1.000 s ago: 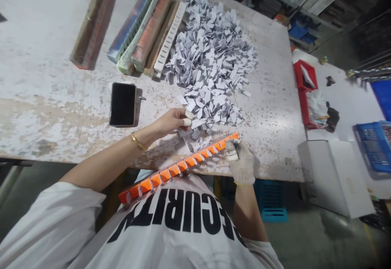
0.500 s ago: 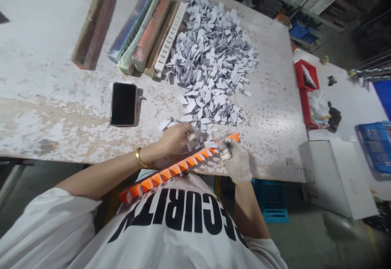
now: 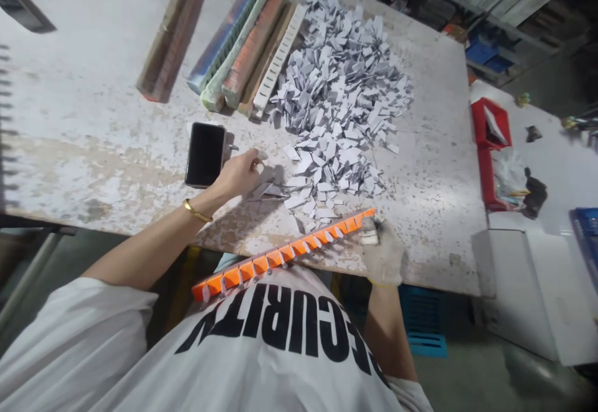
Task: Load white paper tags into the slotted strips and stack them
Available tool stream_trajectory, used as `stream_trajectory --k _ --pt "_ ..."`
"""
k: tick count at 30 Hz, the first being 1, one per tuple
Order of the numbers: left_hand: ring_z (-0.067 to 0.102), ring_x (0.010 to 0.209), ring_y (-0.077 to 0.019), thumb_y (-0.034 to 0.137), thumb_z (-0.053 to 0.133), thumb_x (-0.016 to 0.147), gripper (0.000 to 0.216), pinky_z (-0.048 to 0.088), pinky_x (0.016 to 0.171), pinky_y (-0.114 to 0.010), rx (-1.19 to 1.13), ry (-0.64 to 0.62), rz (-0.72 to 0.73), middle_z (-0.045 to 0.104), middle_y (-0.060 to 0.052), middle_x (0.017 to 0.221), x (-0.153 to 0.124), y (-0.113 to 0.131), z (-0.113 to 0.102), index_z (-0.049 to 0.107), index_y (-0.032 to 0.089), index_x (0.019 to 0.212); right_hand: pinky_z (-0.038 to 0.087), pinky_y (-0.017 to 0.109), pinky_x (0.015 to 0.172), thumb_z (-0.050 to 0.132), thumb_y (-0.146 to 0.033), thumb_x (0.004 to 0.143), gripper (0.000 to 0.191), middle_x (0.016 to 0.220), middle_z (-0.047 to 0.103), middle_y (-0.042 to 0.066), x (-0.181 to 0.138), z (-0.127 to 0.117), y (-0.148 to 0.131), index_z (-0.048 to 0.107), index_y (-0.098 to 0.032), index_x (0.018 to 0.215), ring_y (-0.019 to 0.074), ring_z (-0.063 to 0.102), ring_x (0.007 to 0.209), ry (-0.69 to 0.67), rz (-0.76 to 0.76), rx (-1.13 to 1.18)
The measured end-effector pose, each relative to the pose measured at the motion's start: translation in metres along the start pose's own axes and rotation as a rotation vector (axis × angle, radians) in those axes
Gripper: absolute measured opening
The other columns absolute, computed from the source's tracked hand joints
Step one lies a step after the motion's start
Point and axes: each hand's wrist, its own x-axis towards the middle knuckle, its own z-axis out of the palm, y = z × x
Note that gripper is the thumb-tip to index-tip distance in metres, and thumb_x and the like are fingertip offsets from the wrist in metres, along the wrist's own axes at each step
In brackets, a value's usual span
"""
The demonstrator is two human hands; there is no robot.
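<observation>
A long orange slotted strip (image 3: 284,253) slants across my lap and the table's front edge. Small white pieces stand in several of its slots, with round metallic bits along the lower side. My right hand (image 3: 383,250), in a whitish glove, grips the strip's far right end. Bare apart from pale covering at the fingertips, my left hand (image 3: 243,172) is over the table beside a black phone-like device (image 3: 205,155). Its fingers are curled together, and whatever is between them is too small to make out. Just right of it spreads a large pile of white flat pieces (image 3: 341,88).
Several wrapped slotted bars (image 3: 252,44) lie left of the pile, and another bar (image 3: 168,38) lies farther left. A dark object (image 3: 23,4) is at the top left. Red bins (image 3: 488,150) and a white box (image 3: 518,293) stand to the right.
My left hand has left the strip and moved left and farther onto the table, near the phone-like device. My right hand keeps hold of the strip's end. The view has shifted slightly left.
</observation>
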Motion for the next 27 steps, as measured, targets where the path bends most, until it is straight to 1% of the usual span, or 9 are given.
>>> stream_trajectory --k 3,6,8,10,13,16,20,23,27 --pt "0.068 0.088 -0.0224 0.014 0.057 0.079 0.030 0.048 0.077 -0.029 -0.052 -0.073 0.104 0.074 -0.007 0.101 -0.012 -0.011 0.002 0.065 0.018 0.107 0.046 0.034 0.075 0.042 -0.068 0.092 0.059 0.087 0.075 0.013 -0.007 0.001 0.010 0.071 -0.018 0.097 0.0265 0.068 0.081 0.006 0.034 0.026" --pt "0.066 0.098 -0.0269 0.018 0.061 0.078 0.025 0.050 0.085 -0.034 0.055 -0.133 0.312 0.070 -0.010 0.103 -0.024 -0.015 0.010 0.065 0.018 0.103 0.046 0.035 0.078 0.042 -0.066 0.093 0.056 0.088 0.075 0.013 -0.012 0.002 0.016 0.070 -0.018 0.094 0.0269 0.067 0.083 0.021 0.001 0.041" --pt "0.064 0.101 -0.0290 0.013 0.058 0.077 0.024 0.050 0.088 -0.037 0.128 -0.122 0.376 0.067 -0.012 0.104 -0.028 -0.018 0.012 0.063 0.018 0.100 0.046 0.035 0.079 0.043 -0.067 0.094 0.055 0.089 0.075 0.012 -0.014 0.002 0.019 0.069 -0.018 0.093 0.0269 0.067 0.085 0.041 -0.020 0.049" --pt "0.065 0.097 -0.0281 0.009 0.054 0.076 0.026 0.050 0.084 -0.036 0.123 -0.100 0.337 0.067 -0.012 0.103 -0.027 -0.021 0.011 0.061 0.018 0.099 0.045 0.035 0.079 0.044 -0.067 0.094 0.055 0.092 0.076 0.012 -0.014 0.002 0.023 0.068 -0.018 0.094 0.0272 0.068 0.087 0.056 -0.030 0.066" --pt "0.068 0.091 -0.0252 0.007 0.052 0.074 0.029 0.050 0.077 -0.031 0.050 -0.065 0.183 0.071 -0.009 0.100 -0.024 -0.029 0.009 0.061 0.018 0.100 0.044 0.034 0.077 0.044 -0.066 0.095 0.053 0.093 0.075 0.012 -0.014 0.003 0.029 0.068 -0.019 0.094 0.0273 0.068 0.087 0.071 -0.039 0.040" --pt "0.071 0.092 -0.0229 0.008 0.052 0.074 0.028 0.051 0.078 -0.028 -0.071 -0.043 0.082 0.076 -0.007 0.100 -0.023 -0.035 0.009 0.062 0.019 0.098 0.044 0.033 0.075 0.043 -0.064 0.096 0.053 0.088 0.075 0.012 -0.015 0.005 0.033 0.069 -0.018 0.093 0.0266 0.067 0.084 0.086 -0.051 -0.004" --pt "0.072 0.092 -0.0218 0.014 0.056 0.077 0.024 0.052 0.078 -0.027 -0.198 -0.043 0.059 0.078 -0.006 0.104 -0.026 -0.033 0.016 0.064 0.020 0.100 0.044 0.033 0.075 0.043 -0.065 0.095 0.054 0.090 0.075 0.013 -0.016 0.006 0.035 0.069 -0.018 0.093 0.0264 0.067 0.084 0.092 -0.059 -0.001" --pt "0.072 0.092 -0.0216 0.016 0.057 0.077 0.030 0.053 0.079 -0.028 -0.245 -0.070 0.084 0.078 -0.005 0.103 -0.027 -0.027 0.019 0.065 0.020 0.106 0.044 0.034 0.075 0.042 -0.067 0.095 0.056 0.089 0.075 0.013 -0.018 0.004 0.034 0.068 -0.018 0.091 0.0267 0.066 0.084 0.082 -0.045 0.006" --pt "0.070 0.091 -0.0227 0.009 0.052 0.073 0.034 0.052 0.080 -0.030 -0.126 -0.080 0.111 0.076 -0.006 0.101 -0.027 -0.022 0.019 0.066 0.020 0.102 0.044 0.034 0.075 0.042 -0.070 0.094 0.058 0.088 0.075 0.014 -0.022 0.002 0.033 0.068 -0.018 0.088 0.0276 0.066 0.085 0.116 -0.019 0.007"
